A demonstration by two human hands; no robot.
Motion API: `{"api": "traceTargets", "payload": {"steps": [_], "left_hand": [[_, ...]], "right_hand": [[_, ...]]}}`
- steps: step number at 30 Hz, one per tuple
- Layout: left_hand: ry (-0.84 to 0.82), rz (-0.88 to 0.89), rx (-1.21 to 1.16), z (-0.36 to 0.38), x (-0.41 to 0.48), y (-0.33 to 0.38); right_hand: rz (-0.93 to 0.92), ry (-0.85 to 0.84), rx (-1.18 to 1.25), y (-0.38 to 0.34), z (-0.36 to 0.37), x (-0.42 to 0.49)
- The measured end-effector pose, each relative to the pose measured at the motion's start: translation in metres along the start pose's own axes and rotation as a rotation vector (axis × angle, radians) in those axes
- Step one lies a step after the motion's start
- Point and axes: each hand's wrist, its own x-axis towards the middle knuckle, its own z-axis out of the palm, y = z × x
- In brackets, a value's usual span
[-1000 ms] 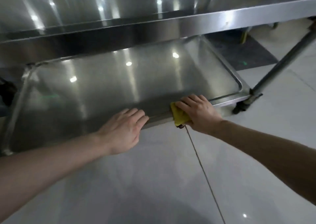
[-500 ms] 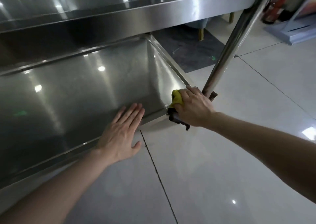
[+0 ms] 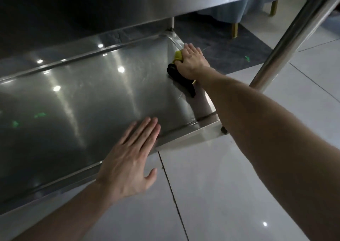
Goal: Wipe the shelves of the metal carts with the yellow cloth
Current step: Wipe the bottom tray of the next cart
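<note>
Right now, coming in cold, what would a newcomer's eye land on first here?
The yellow cloth, bunched under the right hand at the lower shelf's far right corner, stands out against the grey steel. Next, the left hand lies flat, fingers straight, over the shelf's near rim.

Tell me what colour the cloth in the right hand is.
Yellow, seen in the head view: the cloth is bunched under the right hand.

no readable text, labels, brands or numbers, neither on the metal cart shelf nor the yellow cloth
</note>
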Motion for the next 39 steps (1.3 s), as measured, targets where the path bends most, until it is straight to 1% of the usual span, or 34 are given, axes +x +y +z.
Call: {"api": "traceTargets", "payload": {"steps": [3, 7, 9, 13, 15, 17, 18, 19, 21, 22, 24, 25, 28, 29, 31, 32, 34, 36, 38, 39], "left_hand": [[-0.018, -0.005, 0.017, 0.001, -0.001, 0.001], [-0.011, -0.024, 0.003, 0.002, 0.000, 0.000], [-0.010, -0.031, -0.007, 0.001, 0.000, 0.000], [-0.050, -0.052, -0.034, -0.007, -0.001, -0.004], [-0.079, -0.079, -0.141, -0.016, -0.012, -0.011], [-0.093, -0.119, -0.282, -0.037, -0.036, -0.021], [-0.094, -0.153, -0.375, -0.051, -0.051, -0.027], [-0.139, -0.196, -0.469, -0.066, -0.067, -0.032], [-0.235, -0.303, -0.629, -0.090, -0.099, -0.041], [-0.250, -0.374, -0.717, -0.101, -0.111, -0.044], [-0.221, -0.507, -0.852, -0.116, -0.119, -0.047], [-0.199, -0.541, -0.872, -0.121, -0.118, -0.050], [-0.133, -0.628, -0.885, -0.146, -0.119, -0.051], [-0.148, -0.672, -0.896, -0.153, -0.122, -0.052], [-0.224, -0.754, -0.999, -0.166, -0.142, -0.051], [-0.244, -0.776, -1.117, -0.173, -0.156, -0.048], [-0.223, -0.862, -1.289, -0.191, -0.191, -0.041], [-0.214, -0.989, -1.388, -0.224, -0.228, -0.031], [-0.169, -1.134, -1.485, -0.273, -0.261, -0.022], [-0.145, -1.203, -1.498, -0.301, -0.278, -0.018]], "right_hand": [[-0.021, -0.006, -0.009, 0.008, -0.003, -0.033], [-0.078, -0.018, -0.011, 0.030, -0.001, -0.130], [-0.092, -0.033, -0.004, 0.029, 0.007, -0.174], [-0.129, -0.015, 0.088, -0.018, 0.015, -0.214], [-0.144, -0.030, 0.112, -0.049, 0.001, -0.227], [-0.154, -0.055, 0.049, -0.080, -0.022, -0.244], [-0.169, -0.051, 0.023, -0.093, -0.033, -0.253], [-0.180, -0.044, 0.022, -0.109, -0.045, -0.263], [-0.158, -0.042, 0.113, -0.144, -0.063, -0.281], [-0.121, -0.069, 0.182, -0.161, -0.068, -0.288], [-0.047, -0.181, 0.282, -0.188, -0.068, -0.297], [-0.004, -0.233, 0.339, -0.195, -0.064, -0.297], [0.092, -0.342, 0.612, -0.213, -0.062, -0.305], [0.118, -0.368, 0.670, -0.218, -0.062, -0.308], [0.123, -0.436, 0.686, -0.233, -0.064, -0.322], [0.134, -0.447, 0.682, -0.241, -0.068, -0.331], [0.213, -0.484, 0.717, -0.260, -0.082, -0.355], [0.272, -0.580, 0.754, -0.282, -0.115, -0.387], [0.239, -0.679, 0.749, -0.308, -0.161, -0.420], [0.183, -0.739, 0.727, -0.324, -0.191, -0.438]]}}
